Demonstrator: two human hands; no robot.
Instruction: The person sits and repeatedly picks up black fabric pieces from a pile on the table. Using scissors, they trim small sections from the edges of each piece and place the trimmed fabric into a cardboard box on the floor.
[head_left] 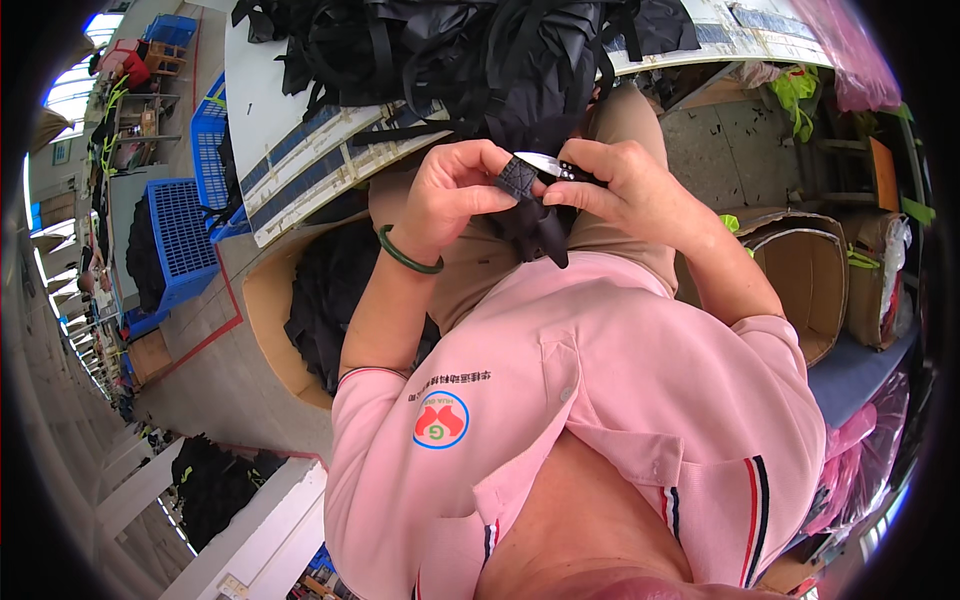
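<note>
cutter blade (pixel 542 162): glossy metal | strap (pixel 516 179): rough cloth | carton (pixel 268 318): cardboard

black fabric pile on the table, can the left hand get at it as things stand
Likely yes: the black pile lies just beyond the left hand, nothing visibly between, though that hand pinches a black strap.

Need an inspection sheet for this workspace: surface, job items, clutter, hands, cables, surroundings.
Surface: white table, stained along its near edge.
Job items: small black textured fabric strap; silver-bladed cutting tool with black handle, blade beside the strap, contact unclear.
Clutter: heap of black fabric and straps on the table.
Hands: left hand pinches the strap; right hand grips the tool.
Cables: nothing seen.
Surroundings: blue plastic crates at left, brown cardboard boxes on both sides.
</note>
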